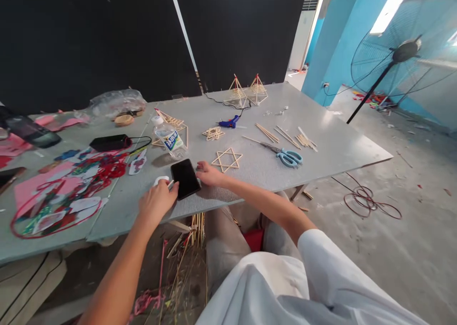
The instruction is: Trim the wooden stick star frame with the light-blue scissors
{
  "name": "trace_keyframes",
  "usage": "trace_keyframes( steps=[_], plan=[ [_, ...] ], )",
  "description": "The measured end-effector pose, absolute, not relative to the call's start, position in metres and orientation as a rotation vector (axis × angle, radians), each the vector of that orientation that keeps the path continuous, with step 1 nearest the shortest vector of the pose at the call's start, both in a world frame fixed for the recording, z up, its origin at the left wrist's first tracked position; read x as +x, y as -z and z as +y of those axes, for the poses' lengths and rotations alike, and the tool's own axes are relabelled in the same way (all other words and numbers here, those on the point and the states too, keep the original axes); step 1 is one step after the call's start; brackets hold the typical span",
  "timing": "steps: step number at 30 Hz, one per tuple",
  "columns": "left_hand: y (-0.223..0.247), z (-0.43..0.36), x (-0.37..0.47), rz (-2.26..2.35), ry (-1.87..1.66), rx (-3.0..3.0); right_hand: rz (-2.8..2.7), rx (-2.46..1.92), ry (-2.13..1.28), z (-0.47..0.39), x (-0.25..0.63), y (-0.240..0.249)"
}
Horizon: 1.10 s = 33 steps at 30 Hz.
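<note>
Black glass: the phone (185, 177) lies flat near the front edge of the grey worktop (332, 148), screen dark and facing up.
Left grip: my left hand (157, 202) sits at the phone's 8 o'clock corner, fingers curled narrow, pinching a small stick; a white tape holder (161, 179) is just beside it.
Right grip: my right hand (209, 173) rests at the phone's 3 o'clock edge, fingers loose, touching it, holding nothing.
Reason, I judge: both hands steady the phone so it does not slide.
Long axis: from 11 to 5 o'clock, far end toward the water bottle (169, 138).
Around: stick star (227, 159) at 2 o'clock, blue scissors (287, 157) further right.
</note>
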State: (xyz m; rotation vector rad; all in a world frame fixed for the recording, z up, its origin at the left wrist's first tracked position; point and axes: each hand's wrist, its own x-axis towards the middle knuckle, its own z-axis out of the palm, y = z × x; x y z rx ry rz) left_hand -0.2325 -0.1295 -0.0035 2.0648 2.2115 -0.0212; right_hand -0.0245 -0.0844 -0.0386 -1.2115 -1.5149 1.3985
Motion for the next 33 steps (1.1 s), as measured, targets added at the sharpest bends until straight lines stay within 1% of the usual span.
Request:
trace_keyframes(
  steps=[4,9,14,20,23,27,30,33],
  plan=[
    [-0.007,-0.131,-0.23,2.276,0.004,2.025,-1.562,-1.262,-1.31,-0.104,-0.014,0.034],
    [-0.017,-0.125,-0.255,2.444,-0.011,1.885,-1.611,-1.191,-1.241,-0.153,0.04,0.04],
    [-0.017,-0.104,-0.27,2.304,0.038,1.811,-1.601,-1.144,-1.237,-0.187,0.089,0.043],
    [-0.022,-0.087,-0.267,2.238,-0.023,1.754,-1.566,-1.125,-1.199,-0.196,0.1,0.042],
    [-0.023,-0.083,-0.264,2.227,-0.153,1.711,-1.58,-1.102,-1.189,-0.195,0.092,0.04],
    [-0.03,-0.093,-0.258,2.098,-0.438,1.718,-1.624,-1.053,-1.162,-0.194,0.08,0.031],
    [-0.041,-0.124,-0.248,1.964,-0.626,1.77,-1.655,-1.019,-1.111,-0.196,0.076,0.019],
    [-0.049,-0.177,-0.226,1.765,-0.701,1.816,-1.712,-0.976,-1.086,-0.209,0.074,0.002]
  ],
)
